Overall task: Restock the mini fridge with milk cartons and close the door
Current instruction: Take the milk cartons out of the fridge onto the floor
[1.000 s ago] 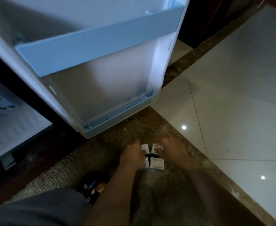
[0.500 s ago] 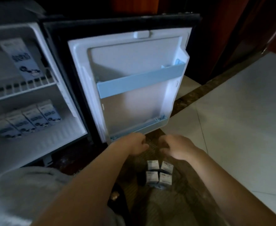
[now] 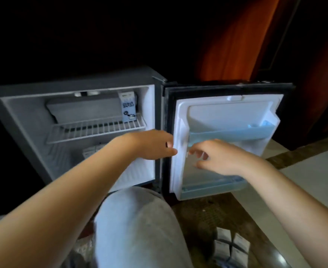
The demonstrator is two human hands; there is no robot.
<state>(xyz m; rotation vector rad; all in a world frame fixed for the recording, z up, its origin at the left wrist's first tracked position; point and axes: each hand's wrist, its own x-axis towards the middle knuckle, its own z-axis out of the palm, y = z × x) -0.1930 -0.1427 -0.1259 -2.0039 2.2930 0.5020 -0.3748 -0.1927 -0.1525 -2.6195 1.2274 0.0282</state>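
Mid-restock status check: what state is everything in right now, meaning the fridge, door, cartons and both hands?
Mini fridge: open, interior showing.
Fridge door: swung wide open.
Tall milk carton: upright on the wire shelf, right end.
Cartons inside: on the fridge bottom, partly hidden by the left arm.
Floor cartons: four, grouped, not yet loaded.
Left hand: loosely curled, holding nothing.
Right hand: loosely curled, holding nothing.

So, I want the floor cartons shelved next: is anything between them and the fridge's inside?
The door stands wide open. Only the person's bent knee lies between the cartons on the floor and the fridge. The left hand and right hand are up by the door's edge, holding nothing.
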